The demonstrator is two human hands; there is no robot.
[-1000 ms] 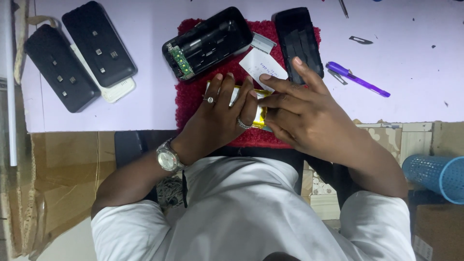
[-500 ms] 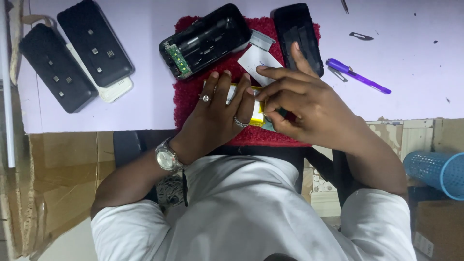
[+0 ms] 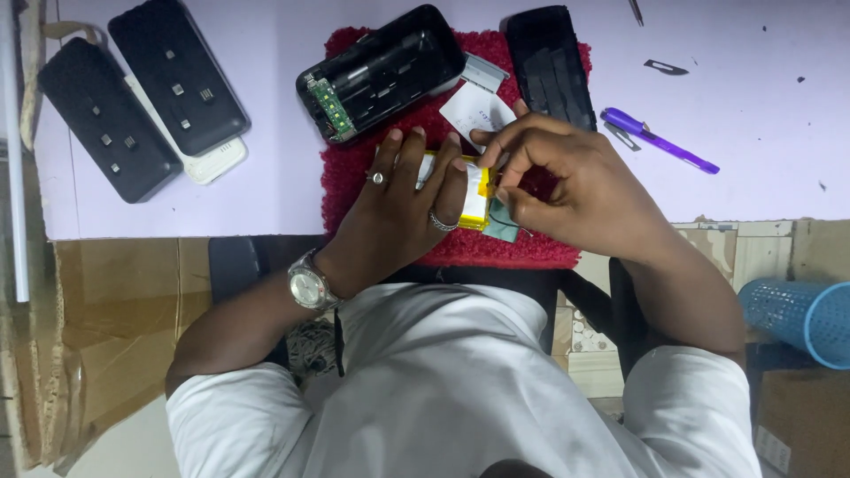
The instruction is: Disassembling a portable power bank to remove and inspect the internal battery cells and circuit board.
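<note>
Both hands over red mat [image 3: 372, 168] on desk [image 3: 753, 124]. Left hand [image 3: 403, 208] flat, fingers spread, pinning yellow-wrapped battery pack [image 3: 478, 190]. Right hand [image 3: 575, 190] pinches at its edge near teal wire. Opened black power-bank shell [image 3: 381, 75] lies just above.

A small electronics repair bench: an opened black casing [image 3: 382, 73] at twelve o'clock, spare black cases [image 3: 142, 93] at ten, a purple knife [image 3: 657, 139] at two.

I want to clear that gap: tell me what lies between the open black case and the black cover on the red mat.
In the head view, between the open black case and the black cover lie a small grey strip and a white card.
</note>
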